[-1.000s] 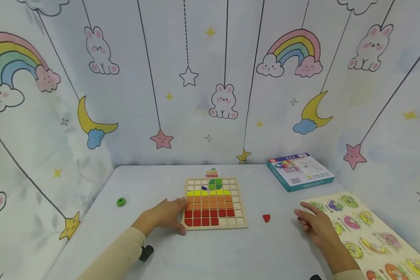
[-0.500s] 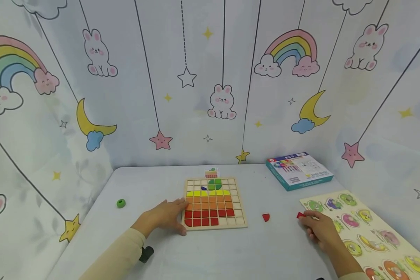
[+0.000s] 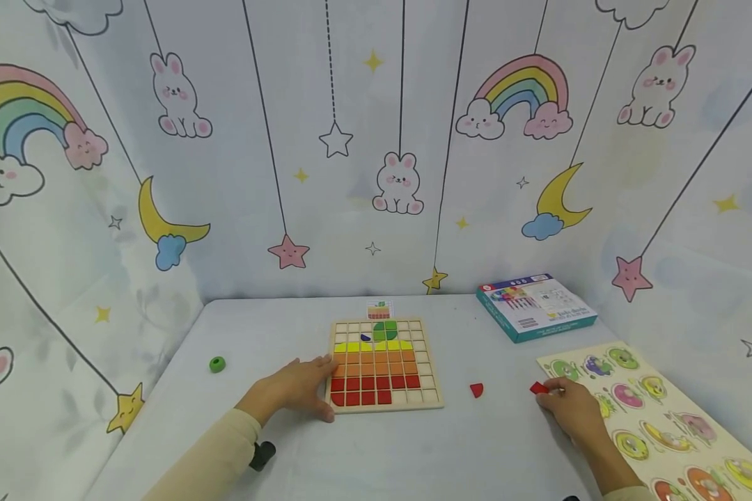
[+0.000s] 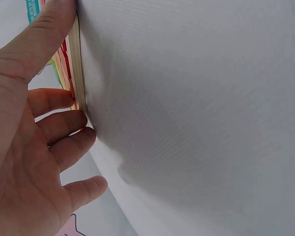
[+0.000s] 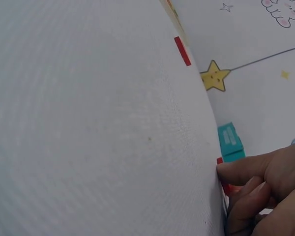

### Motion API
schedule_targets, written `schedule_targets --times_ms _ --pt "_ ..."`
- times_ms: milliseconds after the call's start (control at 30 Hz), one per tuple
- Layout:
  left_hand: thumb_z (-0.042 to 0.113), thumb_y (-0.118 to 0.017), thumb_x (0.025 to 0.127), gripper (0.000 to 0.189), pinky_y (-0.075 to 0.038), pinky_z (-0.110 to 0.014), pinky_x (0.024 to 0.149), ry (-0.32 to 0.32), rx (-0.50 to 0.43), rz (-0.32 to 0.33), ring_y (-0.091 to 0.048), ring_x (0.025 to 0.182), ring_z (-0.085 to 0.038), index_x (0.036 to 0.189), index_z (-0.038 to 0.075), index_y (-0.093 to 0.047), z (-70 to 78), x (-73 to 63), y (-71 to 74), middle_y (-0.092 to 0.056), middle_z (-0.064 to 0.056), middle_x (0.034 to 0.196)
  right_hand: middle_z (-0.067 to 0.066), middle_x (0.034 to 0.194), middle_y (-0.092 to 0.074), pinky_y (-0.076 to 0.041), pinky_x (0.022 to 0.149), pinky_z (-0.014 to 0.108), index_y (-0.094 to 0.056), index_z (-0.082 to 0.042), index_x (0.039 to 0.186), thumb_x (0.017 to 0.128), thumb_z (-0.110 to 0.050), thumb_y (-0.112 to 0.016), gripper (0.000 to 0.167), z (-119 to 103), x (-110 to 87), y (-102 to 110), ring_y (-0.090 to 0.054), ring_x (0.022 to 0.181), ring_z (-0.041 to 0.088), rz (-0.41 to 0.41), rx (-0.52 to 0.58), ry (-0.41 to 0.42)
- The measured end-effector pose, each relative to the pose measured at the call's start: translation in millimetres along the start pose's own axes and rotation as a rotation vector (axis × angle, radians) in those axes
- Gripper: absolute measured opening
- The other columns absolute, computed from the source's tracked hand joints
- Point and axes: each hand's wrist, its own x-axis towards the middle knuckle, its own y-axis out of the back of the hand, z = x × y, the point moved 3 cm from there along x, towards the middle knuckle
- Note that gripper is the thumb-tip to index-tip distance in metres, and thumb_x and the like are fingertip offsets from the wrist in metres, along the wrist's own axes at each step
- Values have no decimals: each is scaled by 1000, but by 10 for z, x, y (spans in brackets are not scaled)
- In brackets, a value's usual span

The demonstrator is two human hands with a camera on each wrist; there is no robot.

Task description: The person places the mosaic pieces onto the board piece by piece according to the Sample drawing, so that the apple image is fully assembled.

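Note:
A wooden grid board [image 3: 435, 398] lies on the table with red, orange, yellow, green and blue tiles in its cells; several cells on the right and in the bottom row hold no tile. My left hand [image 3: 301, 387] rests at the board's left edge, its thumb and relaxed fingers touching the side, as the left wrist view also shows. At the right, my right hand [image 3: 575, 409] pinches a red tile [image 3: 538, 388] between thumb and fingers, low over the table. A rounded red tile [image 3: 477, 390] lies apart between the board and that hand.
Behind the board lies a small picture card [image 3: 379, 309]. A teal-edged box [image 3: 537, 306] sits at the back right, and a fruit-picture board [image 3: 654, 424] lies beside the right hand. To the left is a green ring-shaped piece [image 3: 216, 364].
The red tile, mostly hidden in my right hand at first, now shows at the fingertips and has turned; the fingers have closed in around it. My left hand stays at the board.

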Motion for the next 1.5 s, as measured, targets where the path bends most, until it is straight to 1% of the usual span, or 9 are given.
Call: schedule_targets --times_ms 200,433,700,833,933,1033,1167,1333,1500 --pt "58 -87 72 105 -23 -60 122 -2 8 0 -35 151 -25 156 14 -42 -6 10 -3 -41 -6 162 22 109 -61 -48 68 30 -58 6 128 93 -27 -71 50 -20 -1 -8 -56 93 29 -12 46 4" --pt "58 -88 71 106 -23 -60 122 -5 -5 -1 -36 151 -26 156 14 -42 -15 16 -13 -41 -7 162 13 110 -68 -54 64 27 -50 -3 141 98 -36 -69 57 -102 6 -120 -65 82 19 -91 339 -23" --pt "58 -87 71 106 -24 -60 122 -7 2 1 -36 150 -26 156 15 -42 -16 18 -14 -41 -5 162 6 103 -72 -53 66 22 -54 -10 141 93 -36 -76 59 -507 30 -343 -65 82 16 -179 638 -10" --pt "59 -86 72 106 -23 -59 122 -8 8 -1 -36 151 -25 157 15 -41 -20 18 -9 -40 -5 163 6 103 -72 -50 63 21 -56 -10 140 93 -31 -77 55 -796 8 -533 -64 80 16 -217 722 10" --pt "59 -86 73 105 -23 -59 122 -13 1 -2 -35 151 -26 157 15 -41 -15 10 -5 -39 -6 163 8 101 -71 -48 59 23 -60 -8 136 92 -25 -77 50 -1035 -13 -737 -64 77 18 -267 702 54" --pt "58 -86 74 104 -24 -57 123 -23 -8 0 -34 151 -26 156 14 -42 -6 -7 -7 -38 -7 163 12 98 -70 -46 57 25 -63 -6 131 92 -22 -77 44 -1264 -53 -960 -62 74 20 -373 627 133" --pt "57 -86 74 103 -25 -56 122 -30 -13 0 -35 151 -27 156 13 -42 2 -30 -14 -38 -7 163 11 91 -65 -45 57 26 -68 -7 122 90 -19 -77 35 -1491 -139 -1223 -57 75 20 -495 424 282" --pt "57 -86 74 104 -25 -56 123 -24 -11 -3 -35 151 -26 156 13 -42 10 -32 -6 -39 -7 163 3 86 -58 -45 62 28 -73 -15 108 84 -17 -82 26 -1625 -256 -1419 -54 83 18 -467 118 430" --pt "57 -87 73 104 -25 -56 123 -16 0 1 -35 151 -25 156 13 -41 11 -27 14 -39 -6 163 1 80 -57 -43 59 27 -74 -15 104 82 -14 -84 24 -1701 -318 -1462 -53 78 17 -426 8 497"
